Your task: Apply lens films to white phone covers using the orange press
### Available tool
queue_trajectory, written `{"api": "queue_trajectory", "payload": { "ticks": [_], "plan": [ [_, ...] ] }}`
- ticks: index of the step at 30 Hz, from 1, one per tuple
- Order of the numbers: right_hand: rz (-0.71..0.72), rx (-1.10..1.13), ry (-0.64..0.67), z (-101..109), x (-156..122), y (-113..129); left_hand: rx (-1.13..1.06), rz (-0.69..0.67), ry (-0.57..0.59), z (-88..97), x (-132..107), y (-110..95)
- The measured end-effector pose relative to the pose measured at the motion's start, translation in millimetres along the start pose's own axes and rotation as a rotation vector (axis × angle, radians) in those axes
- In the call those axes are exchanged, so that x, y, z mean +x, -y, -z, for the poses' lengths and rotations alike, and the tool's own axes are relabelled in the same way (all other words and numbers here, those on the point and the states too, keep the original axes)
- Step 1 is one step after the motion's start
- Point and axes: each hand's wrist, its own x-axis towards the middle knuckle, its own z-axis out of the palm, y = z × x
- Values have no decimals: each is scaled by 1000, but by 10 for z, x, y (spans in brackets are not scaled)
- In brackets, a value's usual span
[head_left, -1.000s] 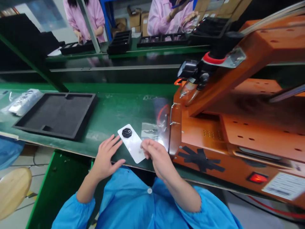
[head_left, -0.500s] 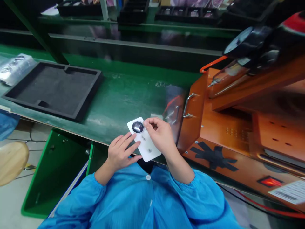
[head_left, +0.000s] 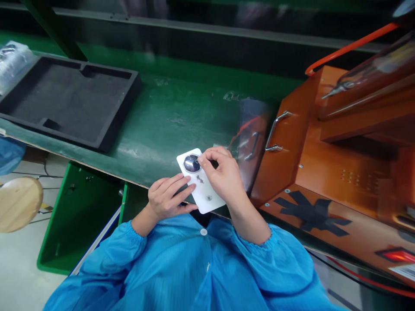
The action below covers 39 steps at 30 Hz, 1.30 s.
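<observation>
A white phone back panel lies tilted at the bench's front edge, its lower end above my lap. Near its top sits a dark octagonal camera window, with dark characters and a small round mark printed below. My left hand holds the panel's left side, fingertips resting on its face and thumb along the lower edge. At the right edge of the camera window, thumb and forefinger of my right hand are pinched together. Whatever may be between those fingertips is too small to make out.
A black foam tray is on the green bench at left, near a plastic-wrapped bundle. An orange machine with a metal handle stands at right. Below left are a green bin and a round stool.
The view has shifted, so the bench and tray appear higher and the machine farther right. Both hands stay at the panel, the right one still pinching by the camera window.
</observation>
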Motion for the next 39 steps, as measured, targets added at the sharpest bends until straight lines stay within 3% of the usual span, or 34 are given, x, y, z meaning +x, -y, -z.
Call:
{"api": "queue_trajectory", "payload": {
  "ticks": [20,39],
  "plan": [
    [-12,-142,-51,-92,-31,-2,10,-11,14,20,16,13],
    [-3,-144,-86,-121,-22,-10,4,-12,31,30,9,29]
  ]
}}
